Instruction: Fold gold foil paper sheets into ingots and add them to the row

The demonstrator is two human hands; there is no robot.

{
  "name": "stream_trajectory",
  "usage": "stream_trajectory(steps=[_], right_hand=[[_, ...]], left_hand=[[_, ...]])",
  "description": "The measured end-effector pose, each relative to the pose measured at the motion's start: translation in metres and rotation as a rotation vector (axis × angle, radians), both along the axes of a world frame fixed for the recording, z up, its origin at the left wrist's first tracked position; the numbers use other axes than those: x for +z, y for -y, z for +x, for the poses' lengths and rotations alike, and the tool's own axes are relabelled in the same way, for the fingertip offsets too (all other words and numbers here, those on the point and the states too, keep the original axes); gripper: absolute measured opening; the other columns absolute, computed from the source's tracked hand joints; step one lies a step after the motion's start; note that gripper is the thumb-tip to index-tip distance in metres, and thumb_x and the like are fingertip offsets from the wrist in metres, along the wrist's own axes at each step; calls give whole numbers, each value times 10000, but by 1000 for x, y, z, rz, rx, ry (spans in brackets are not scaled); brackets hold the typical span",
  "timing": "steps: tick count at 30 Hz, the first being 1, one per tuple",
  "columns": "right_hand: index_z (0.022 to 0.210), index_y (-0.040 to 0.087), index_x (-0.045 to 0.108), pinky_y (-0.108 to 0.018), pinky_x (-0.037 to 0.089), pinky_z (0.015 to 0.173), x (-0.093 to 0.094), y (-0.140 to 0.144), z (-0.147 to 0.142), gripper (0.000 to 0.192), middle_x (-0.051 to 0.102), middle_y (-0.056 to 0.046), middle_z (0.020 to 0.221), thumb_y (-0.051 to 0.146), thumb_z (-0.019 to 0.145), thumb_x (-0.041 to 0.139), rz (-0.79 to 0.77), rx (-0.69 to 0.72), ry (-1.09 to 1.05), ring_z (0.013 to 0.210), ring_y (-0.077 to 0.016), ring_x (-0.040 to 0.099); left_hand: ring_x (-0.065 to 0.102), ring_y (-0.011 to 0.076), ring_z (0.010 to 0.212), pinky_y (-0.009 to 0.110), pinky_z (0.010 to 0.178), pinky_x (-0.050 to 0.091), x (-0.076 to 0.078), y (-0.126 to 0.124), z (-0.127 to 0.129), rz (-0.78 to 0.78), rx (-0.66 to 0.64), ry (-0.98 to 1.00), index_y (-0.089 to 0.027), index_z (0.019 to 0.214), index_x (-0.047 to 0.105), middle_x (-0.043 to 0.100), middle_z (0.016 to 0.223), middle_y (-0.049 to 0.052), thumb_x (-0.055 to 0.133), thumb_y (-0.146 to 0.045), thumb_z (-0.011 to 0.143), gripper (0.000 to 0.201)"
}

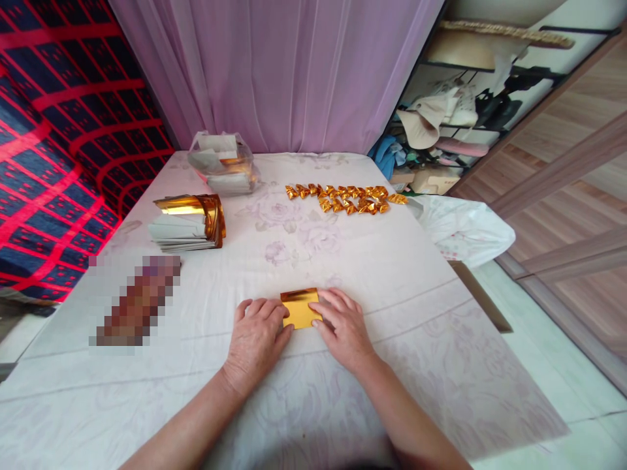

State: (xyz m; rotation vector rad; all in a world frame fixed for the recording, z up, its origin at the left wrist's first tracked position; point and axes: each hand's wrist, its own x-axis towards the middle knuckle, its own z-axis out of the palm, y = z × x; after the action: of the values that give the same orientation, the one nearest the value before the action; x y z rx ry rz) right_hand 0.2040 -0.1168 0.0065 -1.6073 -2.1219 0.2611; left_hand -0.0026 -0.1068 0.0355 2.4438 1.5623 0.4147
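Note:
A small sheet of gold foil paper [300, 314] lies at the front middle of the table, with a darker band along its far edge that looks folded. My left hand [257, 334] has its thumb and fingertips closed on the sheet's left edge. At the right edge, the thumb and fingers of my right hand [345, 326] grip the paper too. Farther back, several folded gold foil pieces [353, 199] stand in two rows. A stack of foil paper sheets [189, 225] sits to the left, showing gold and whitish sides.
Behind the stack is a clear plastic bag [225, 163] of more sheets. A blurred reddish item [140, 303] lies at left. The table wears a floral cloth [274, 222]. Beyond its right edge are a white plastic bag [465, 228] and a shelf rack [441, 117]; a purple curtain [274, 78] hangs behind.

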Motion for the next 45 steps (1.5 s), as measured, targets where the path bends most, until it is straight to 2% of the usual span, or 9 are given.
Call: stream_trajectory(steps=[9, 14, 16, 19, 22, 24, 33, 40, 45], right_hand=[[1170, 277, 678, -479, 441, 1005, -9, -2, 17, 367, 601, -69, 1314, 185, 828, 583, 48, -16, -18, 1265, -272, 493], [1135, 235, 684, -389, 502, 966, 8, 0, 16, 315, 643, -91, 1241, 177, 914, 467, 199, -20, -94, 1131, -210, 606], [1163, 210, 671, -360, 501, 973, 15, 2, 9, 323, 661, -97, 1216, 171, 947, 434, 218, 53, -83, 1122, -191, 613], [1257, 194, 626, -435, 436, 1061, 19, 7, -5, 337, 587, -111, 1357, 240, 954, 484, 143, 229, 41, 1282, -236, 511], [1364, 209, 540, -568, 299, 1137, 16, 11, -12, 454, 428, -124, 1504, 332, 928, 564, 16, 230, 167, 1406, -283, 360], [1400, 235, 502, -605, 244, 1146, 13, 13, -11, 518, 375, -128, 1534, 383, 913, 593, -40, 220, 208, 1431, -288, 315], [1416, 330, 475, -593, 180, 1164, 15, 19, 5, 513, 308, -114, 1568, 403, 922, 593, -150, 282, 248, 1452, -267, 273], [1421, 296, 478, -587, 157, 1172, 13, 19, 4, 538, 280, -116, 1580, 389, 907, 607, -195, 285, 264, 1460, -285, 244], [1424, 296, 475, -596, 169, 1164, 14, 20, 4, 543, 300, -128, 1571, 388, 906, 611, -184, 283, 262, 1458, -291, 248]], left_hand=[[599, 256, 1041, 498, 1023, 315, 0, 0, 0, -3, 4, -1, -237, 965, 652, 694, 1095, 43, 590, -284, 890, 108], [593, 257, 1039, 498, 1025, 310, 0, 0, 0, -1, 5, 3, -239, 961, 645, 693, 1100, 45, 586, -279, 892, 99], [594, 258, 1041, 499, 1030, 308, 0, 0, 1, -4, 5, 2, -239, 967, 645, 692, 1099, 46, 586, -278, 892, 103], [598, 257, 1041, 502, 1036, 306, 0, 1, 1, -4, 4, -1, -234, 976, 647, 692, 1095, 45, 591, -275, 890, 110], [597, 257, 1041, 503, 1035, 307, 0, 1, 0, -2, 1, -5, -232, 982, 647, 692, 1101, 46, 591, -272, 889, 116], [595, 258, 1044, 503, 1033, 309, 0, 1, 0, -1, -1, -6, -233, 982, 647, 691, 1108, 48, 591, -271, 887, 117], [607, 256, 1013, 507, 1015, 331, 0, 1, 2, 38, 4, -2, -228, 957, 648, 696, 1063, 46, 607, -250, 869, 100], [603, 275, 952, 534, 1002, 349, 1, 2, 16, 127, 46, -54, -199, 899, 650, 672, 986, 79, 594, -369, 886, 179], [590, 271, 965, 522, 1007, 344, -1, 1, 16, 91, 62, -31, -200, 903, 638, 652, 983, 69, 617, -341, 870, 147]])
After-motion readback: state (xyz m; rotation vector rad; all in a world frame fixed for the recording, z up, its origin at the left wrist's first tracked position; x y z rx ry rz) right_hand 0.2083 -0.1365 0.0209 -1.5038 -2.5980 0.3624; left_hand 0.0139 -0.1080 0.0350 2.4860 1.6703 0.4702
